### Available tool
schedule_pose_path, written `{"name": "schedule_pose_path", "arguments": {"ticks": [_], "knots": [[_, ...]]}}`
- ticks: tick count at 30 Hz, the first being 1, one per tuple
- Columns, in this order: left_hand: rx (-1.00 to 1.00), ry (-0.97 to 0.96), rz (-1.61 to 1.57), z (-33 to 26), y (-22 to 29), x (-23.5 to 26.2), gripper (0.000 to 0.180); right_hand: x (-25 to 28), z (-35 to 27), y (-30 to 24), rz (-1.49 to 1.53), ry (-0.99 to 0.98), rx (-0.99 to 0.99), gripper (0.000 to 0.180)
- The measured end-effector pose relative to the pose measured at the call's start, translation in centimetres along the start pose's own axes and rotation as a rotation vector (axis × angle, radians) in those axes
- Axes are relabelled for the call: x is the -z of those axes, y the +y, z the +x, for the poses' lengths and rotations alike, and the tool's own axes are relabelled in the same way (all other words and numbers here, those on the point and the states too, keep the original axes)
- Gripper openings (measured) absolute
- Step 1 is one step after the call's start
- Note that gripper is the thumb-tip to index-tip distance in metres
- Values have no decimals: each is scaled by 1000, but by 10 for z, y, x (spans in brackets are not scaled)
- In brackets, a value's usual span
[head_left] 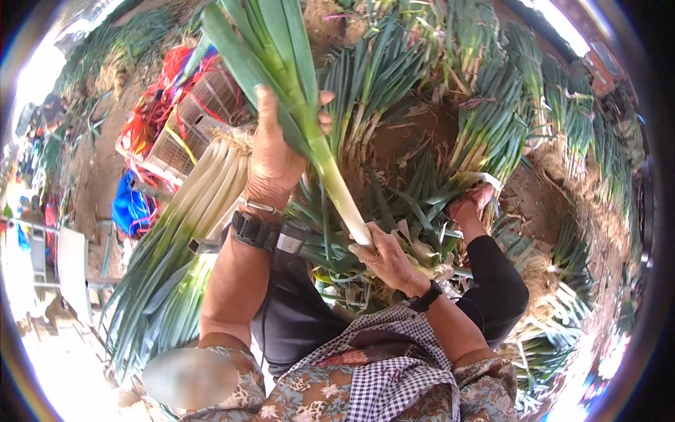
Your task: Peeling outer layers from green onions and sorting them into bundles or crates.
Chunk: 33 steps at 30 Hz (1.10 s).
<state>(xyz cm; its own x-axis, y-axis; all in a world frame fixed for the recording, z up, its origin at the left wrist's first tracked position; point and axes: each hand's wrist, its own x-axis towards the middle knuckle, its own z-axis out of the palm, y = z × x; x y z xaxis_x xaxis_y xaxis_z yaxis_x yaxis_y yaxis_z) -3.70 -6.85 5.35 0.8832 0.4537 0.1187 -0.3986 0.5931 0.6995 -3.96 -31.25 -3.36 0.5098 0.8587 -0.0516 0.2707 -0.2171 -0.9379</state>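
A thick leek (329,172) slants across the middle of the view, its broad green leaves up at the top and its white shank pointing down to the right. My left hand (275,162) is closed round it where the green begins, thumb on the near side and fingertips showing past the far edge. Lower down, my right hand (394,259) grips the white root end; its fingertips are partly hidden. Close by my left forearm lies a stack of trimmed leeks (200,190), white ends up. Loose green leaves (404,200) cover the ground beyond my right hand.
A plastic crate (199,105) with red ties (151,116) stands at the far left, a blue bag (131,204) beside it. Leek bundles (492,126) line the far and right sides. My bent leg and foot (471,202) are at the right.
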Motion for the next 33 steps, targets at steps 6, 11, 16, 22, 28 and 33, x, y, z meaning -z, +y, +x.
{"name": "schedule_pose_path", "arguments": {"ticks": [6,11,16,22,28,33], "knots": [[-233,25,-55,-17,73,49,54,1,55,-34,-405,123,394,39],[-502,64,-40,-61,143,110,52,-8,131,-65,-568,-17,514,33],[-436,178,27,-108,160,169,37,-39,122,-58,236,-519,346,19],[-138,-64,-301,-67,118,124,37,-60,38,-30,226,-403,49,23],[-32,-42,151,-72,-25,-29,33,-10,-22,-55,172,22,50,20],[207,-425,410,-106,-99,-87,48,21,-71,-38,274,378,-29,24]]}}
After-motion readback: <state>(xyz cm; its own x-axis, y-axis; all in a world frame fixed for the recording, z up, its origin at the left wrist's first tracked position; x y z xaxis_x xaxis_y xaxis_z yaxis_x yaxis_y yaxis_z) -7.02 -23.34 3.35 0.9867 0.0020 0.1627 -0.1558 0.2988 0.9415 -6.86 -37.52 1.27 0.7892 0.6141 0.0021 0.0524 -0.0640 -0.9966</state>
